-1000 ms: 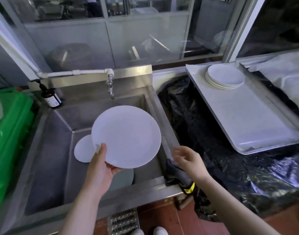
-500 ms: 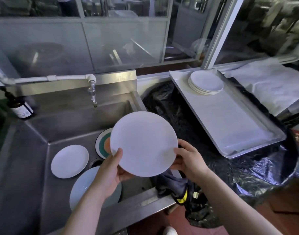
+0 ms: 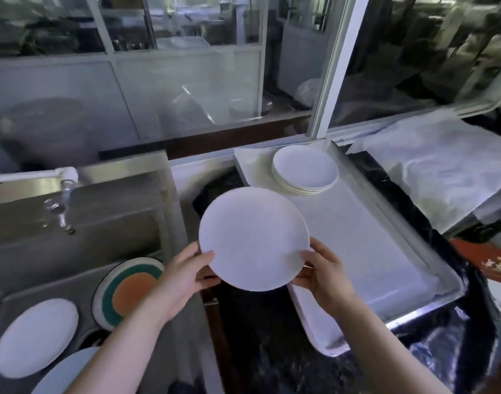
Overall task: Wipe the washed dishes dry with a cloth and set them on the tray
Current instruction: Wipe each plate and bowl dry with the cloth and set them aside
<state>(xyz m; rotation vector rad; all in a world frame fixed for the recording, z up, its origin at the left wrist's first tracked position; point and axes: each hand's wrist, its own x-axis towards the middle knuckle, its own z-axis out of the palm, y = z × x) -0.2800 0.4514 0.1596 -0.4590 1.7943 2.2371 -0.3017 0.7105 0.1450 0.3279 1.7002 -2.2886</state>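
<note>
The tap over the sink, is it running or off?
Off, as far as shows: no stream falls from the tap into the sink, though the picture is blurred there.

Steel sink sits at nine o'clock, its white pipe tap jutting over the basin. Black plastic sheeting spreads at six o'clock. White paper-covered surface lies at two o'clock. Glass partition runs across twelve o'clock.
</note>
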